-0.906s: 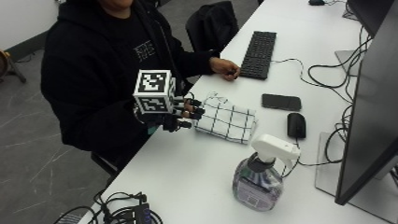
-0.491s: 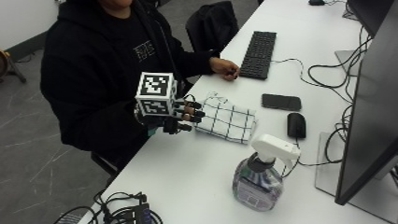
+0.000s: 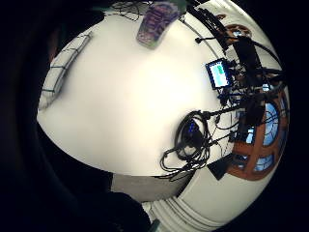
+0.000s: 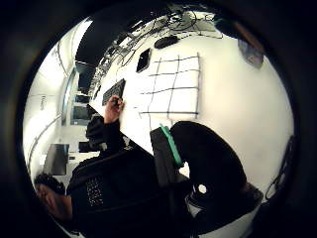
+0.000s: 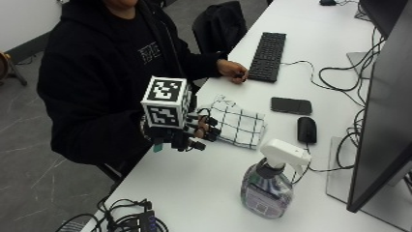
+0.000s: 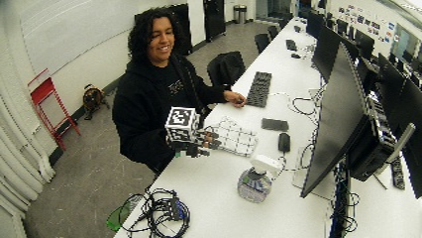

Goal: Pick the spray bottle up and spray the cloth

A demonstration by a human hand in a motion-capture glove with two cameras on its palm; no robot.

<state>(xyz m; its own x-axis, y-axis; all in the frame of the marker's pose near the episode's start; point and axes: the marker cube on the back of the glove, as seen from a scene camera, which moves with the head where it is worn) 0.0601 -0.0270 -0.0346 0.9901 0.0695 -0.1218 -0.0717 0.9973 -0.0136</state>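
The spray bottle (image 5: 267, 186) is clear with a white trigger head and stands upright on the white table (image 5: 193, 188), near its front. A white cloth with a dark grid (image 5: 238, 125) lies flat near the table's edge. My gloved right hand (image 5: 190, 133) hovers at that edge beside the cloth, well short of the bottle. Its fingers are loosely curled and hold nothing. In the little finger side palm view the bottle (image 3: 154, 21) and the cloth (image 3: 60, 72) lie far apart on the table. The thumb side palm view shows the cloth (image 4: 171, 87) spread out.
The bare left hand (image 5: 231, 70) rests by a black keyboard (image 5: 267, 48). A phone (image 5: 291, 105) and a mouse (image 5: 306, 129) lie beyond the cloth. A monitor (image 5: 386, 111) stands along the right side. A cable bundle (image 5: 128, 220) sits at the near corner.
My right hand has drifted slightly lower along the table's edge. The bottle and the cloth have not moved.
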